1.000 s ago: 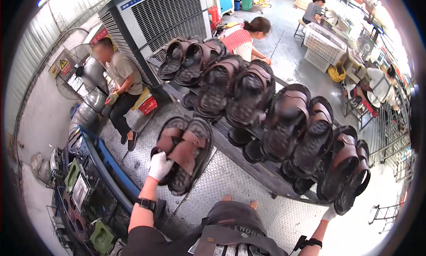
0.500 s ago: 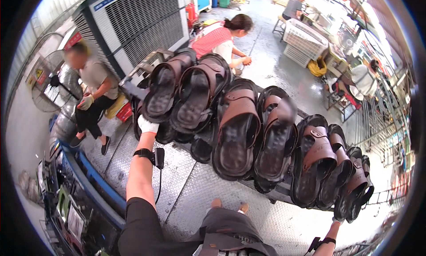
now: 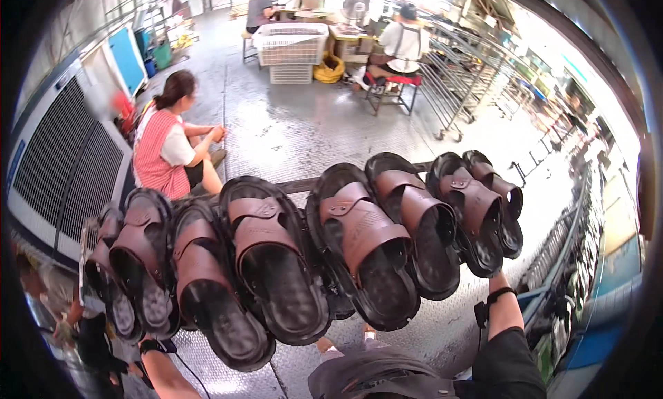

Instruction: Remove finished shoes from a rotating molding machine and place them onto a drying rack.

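Note:
A row of several brown strap sandals with black footbeds point(image 3: 362, 233) stretches across in front of me on a dark rack, whose bar point(image 3: 300, 186) shows behind them. My right hand point(image 3: 496, 281) is under the row's right end, mostly covered by the sandals. At the left end my left hand point(image 3: 147, 339) is tucked beneath the sandals, with little more than the wrist showing. The fingers of both hands are hidden, but the row stays between my arms as I turn, so both hands hold the rack.
A person in a red checked vest point(image 3: 162, 150) sits low beyond the row, beside a large grey air cooler point(image 3: 62, 164). White crates point(image 3: 290, 46), a person on a red stool point(image 3: 400, 50) and wheeled metal racks point(image 3: 456, 88) stand farther off. Blue machinery point(image 3: 608, 316) lines the right.
My view and the sandal row have swung to the right. The air cooler and the seated person now lie farther left. My right arm shows more, my left less.

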Available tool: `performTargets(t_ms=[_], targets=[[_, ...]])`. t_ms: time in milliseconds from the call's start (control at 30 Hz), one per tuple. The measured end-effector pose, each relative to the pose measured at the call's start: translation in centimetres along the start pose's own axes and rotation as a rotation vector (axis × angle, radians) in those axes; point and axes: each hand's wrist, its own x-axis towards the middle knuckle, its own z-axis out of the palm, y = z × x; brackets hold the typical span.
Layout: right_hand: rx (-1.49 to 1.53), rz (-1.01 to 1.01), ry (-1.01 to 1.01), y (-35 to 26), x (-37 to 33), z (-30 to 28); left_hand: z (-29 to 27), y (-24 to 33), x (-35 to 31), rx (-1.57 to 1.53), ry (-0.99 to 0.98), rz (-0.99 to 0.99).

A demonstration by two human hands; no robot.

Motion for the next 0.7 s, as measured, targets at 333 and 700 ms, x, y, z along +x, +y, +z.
performTargets(t_ms=[333, 700], targets=[[-0.018, 0.016, 0.024, -0.9, -0.7, -0.3, 0.3, -2.3, -1.3, -0.095, 0.002, -0.097], [-0.026, -0.026, -0.027, -1.3, 1.4, -1.1, -6.1, -3.6, -10.8, -1.434, 0.278, -0.358]])
